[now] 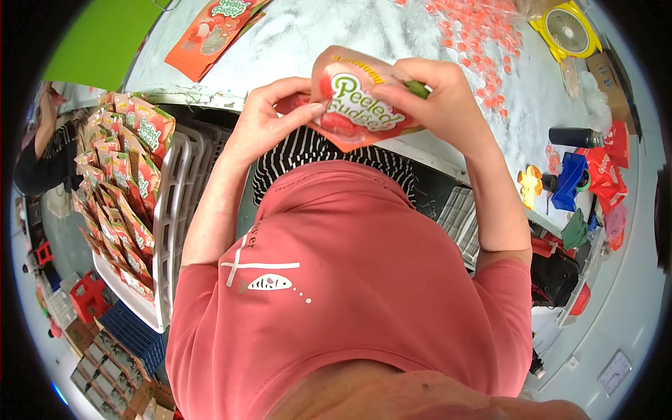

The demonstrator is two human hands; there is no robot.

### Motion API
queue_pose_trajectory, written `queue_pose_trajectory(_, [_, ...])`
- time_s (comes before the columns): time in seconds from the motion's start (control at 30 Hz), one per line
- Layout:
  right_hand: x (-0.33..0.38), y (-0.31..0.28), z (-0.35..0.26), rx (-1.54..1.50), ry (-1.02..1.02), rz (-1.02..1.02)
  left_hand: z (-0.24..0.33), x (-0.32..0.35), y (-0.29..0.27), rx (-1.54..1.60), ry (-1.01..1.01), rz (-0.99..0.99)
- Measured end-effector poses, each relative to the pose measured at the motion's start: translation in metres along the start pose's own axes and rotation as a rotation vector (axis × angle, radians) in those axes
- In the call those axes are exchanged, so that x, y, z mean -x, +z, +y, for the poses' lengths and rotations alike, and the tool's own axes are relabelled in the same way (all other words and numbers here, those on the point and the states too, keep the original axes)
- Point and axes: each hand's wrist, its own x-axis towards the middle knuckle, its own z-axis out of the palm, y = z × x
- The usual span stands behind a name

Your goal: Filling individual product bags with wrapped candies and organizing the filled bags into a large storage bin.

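Observation:
A red and clear candy pouch (343, 129) is held up over the table's near edge, its printed front facing me. My left hand (283, 108) grips its left side, with the thumb on the front. My right hand (430, 91) pinches the upper right part, thumb in front and fingers behind. Whatever is inside the pouch shows as red shapes through or on its front; I cannot tell which.
Flat red pouches (210, 38) lie at the table's far left. Small wrapped red candies (483, 49) spread over the far right, near a yellow fan (567, 31). At my left stands a white crate (171, 231) of filled pouches (126, 189). A person's arm (45, 122) shows beyond it.

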Motion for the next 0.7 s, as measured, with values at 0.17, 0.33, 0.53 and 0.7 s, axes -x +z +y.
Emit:
queue_pose_trajectory(0.17, [-0.004, 0.001, -0.003, -0.31, 0.392, -0.102, -0.016, 0.004, -0.006, -0.21, 0.061, -0.001])
queue_pose_trajectory(0.33, [-0.019, -0.002, 0.009, -0.189, 0.234, -0.232, -0.015, 0.003, -0.001, -0.222, 0.102, -0.008])
queue_pose_trajectory(0.53, [-0.015, 0.019, 0.046, -0.428, 0.132, -0.135, -0.033, 0.003, -0.012, -0.03, 0.001, 0.163])
queue_pose_trajectory(0.7, [-0.024, 0.019, 0.035, -0.417, 0.158, -0.142, -0.032, 0.004, -0.018, -0.041, -0.067, 0.096])
